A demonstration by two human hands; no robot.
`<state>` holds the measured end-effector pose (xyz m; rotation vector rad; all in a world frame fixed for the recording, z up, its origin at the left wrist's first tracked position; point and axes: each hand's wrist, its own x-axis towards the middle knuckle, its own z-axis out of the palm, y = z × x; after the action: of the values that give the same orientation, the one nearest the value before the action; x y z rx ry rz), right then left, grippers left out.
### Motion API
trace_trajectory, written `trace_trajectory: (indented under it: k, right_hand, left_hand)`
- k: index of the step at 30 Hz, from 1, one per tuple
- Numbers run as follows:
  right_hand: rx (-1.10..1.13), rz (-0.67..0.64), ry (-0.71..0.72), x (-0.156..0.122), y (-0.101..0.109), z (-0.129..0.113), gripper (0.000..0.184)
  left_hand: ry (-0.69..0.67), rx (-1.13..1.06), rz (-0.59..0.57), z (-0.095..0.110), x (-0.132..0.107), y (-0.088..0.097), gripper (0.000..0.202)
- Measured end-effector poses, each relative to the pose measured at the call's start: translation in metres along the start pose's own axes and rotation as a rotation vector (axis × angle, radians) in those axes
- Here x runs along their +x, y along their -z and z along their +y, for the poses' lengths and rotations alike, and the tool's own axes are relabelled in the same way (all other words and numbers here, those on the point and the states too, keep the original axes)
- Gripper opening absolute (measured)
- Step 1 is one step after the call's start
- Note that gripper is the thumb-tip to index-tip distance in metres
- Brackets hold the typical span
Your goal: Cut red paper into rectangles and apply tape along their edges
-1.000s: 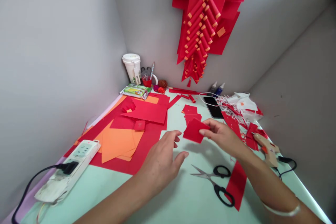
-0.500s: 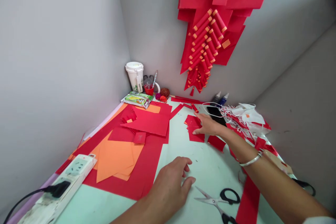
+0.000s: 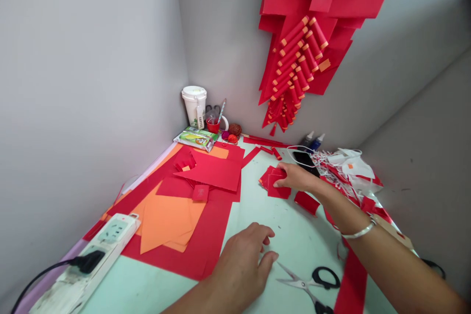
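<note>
My right hand (image 3: 299, 177) reaches far out and pinches a small stack of red paper squares (image 3: 273, 184) lying on the pale green table (image 3: 294, 235). One more red square (image 3: 306, 202) lies just beside my right wrist, which wears a silver bangle. My left hand (image 3: 245, 262) rests near the table's front with its fingers loosely curled and apart, holding nothing. Black-handled scissors (image 3: 312, 284) lie just right of my left hand.
Large red and orange paper sheets (image 3: 184, 206) cover the left of the table, with a white power strip (image 3: 88, 260) at the front left. A cup (image 3: 195, 100), snack packet, phone (image 3: 307, 161) and glue bottles stand at the back. A red paper firecracker decoration (image 3: 301, 59) hangs on the wall. Scraps pile up at the right.
My right hand carried a red square away from me to the stack at the back, set it down and now grips the stack. My left hand drew back toward the front edge.
</note>
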<state>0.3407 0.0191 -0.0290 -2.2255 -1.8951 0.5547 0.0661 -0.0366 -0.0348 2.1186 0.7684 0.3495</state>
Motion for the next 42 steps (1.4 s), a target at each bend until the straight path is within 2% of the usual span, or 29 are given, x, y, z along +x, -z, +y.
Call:
trace_trajectory:
  k: [3, 8, 11, 14, 16, 17, 20, 22, 24, 28, 30, 32, 35, 38, 40, 42]
  right_hand:
    - [0.066, 0.070, 0.036, -0.020, -0.001, -0.009, 0.019]
    - [0.161, 0.119, 0.084, -0.040, -0.016, -0.017, 0.011]
    - [0.221, 0.116, 0.127, -0.052, -0.019, -0.027, 0.004]
    - [0.291, 0.075, 0.224, -0.074, -0.017, -0.050, 0.005]
    - [0.334, 0.030, 0.295, -0.090, -0.016, -0.068, 0.006]
    - [0.352, 0.015, 0.317, -0.097, -0.016, -0.076, 0.007]
    - [0.408, -0.013, 0.338, -0.108, -0.017, -0.085, 0.014]
    - [0.490, -0.040, 0.317, -0.106, -0.015, -0.076, 0.020]
    - [0.603, -0.014, 0.243, -0.097, -0.009, -0.055, 0.026]
    - [0.651, 0.201, 0.038, -0.075, 0.002, -0.010, 0.031]
    - [0.656, 0.229, -0.012, -0.070, 0.000, -0.004, 0.032]
    - [0.689, 0.192, -0.003, -0.073, -0.010, -0.015, 0.035]
    - [0.747, 0.137, 0.076, -0.085, -0.031, -0.047, 0.036]
    - [0.764, 0.166, 0.142, -0.097, -0.049, -0.071, 0.024]
    - [0.782, 0.214, 0.146, -0.101, -0.058, -0.076, 0.019]
    - [0.822, 0.250, 0.122, -0.102, -0.065, -0.074, 0.024]
  left_hand:
    - [-0.015, 0.006, 0.053, 0.001, 0.002, 0.006, 0.023]
    - [-0.026, 0.053, 0.202, -0.005, 0.008, 0.011, 0.026]
    - [-0.013, 0.070, 0.307, -0.009, 0.012, 0.012, 0.037]
    - [0.016, 0.030, 0.389, -0.010, 0.015, 0.016, 0.057]
    - [0.053, -0.064, 0.342, -0.009, 0.017, 0.019, 0.065]
    - [0.071, -0.125, 0.287, -0.009, 0.018, 0.020, 0.062]
    - [0.116, -0.264, 0.122, -0.008, 0.020, 0.019, 0.035]
    - [0.150, -0.304, 0.101, -0.007, 0.021, 0.018, 0.027]
    - [0.187, -0.348, 0.128, -0.005, 0.020, 0.019, 0.030]
    - [0.280, -0.557, 0.136, 0.004, 0.019, 0.025, 0.043]
    - [0.333, -0.680, 0.146, 0.008, 0.019, 0.028, 0.048]
    - [0.353, -0.784, 0.196, 0.009, 0.019, 0.029, 0.047]
    - [0.332, -0.837, 0.266, 0.006, 0.021, 0.025, 0.043]
    - [0.309, -0.705, 0.232, 0.000, 0.022, 0.020, 0.038]
    - [0.284, -0.559, 0.230, -0.004, 0.023, 0.016, 0.031]
    - [0.263, -0.469, 0.262, -0.008, 0.025, 0.013, 0.026]
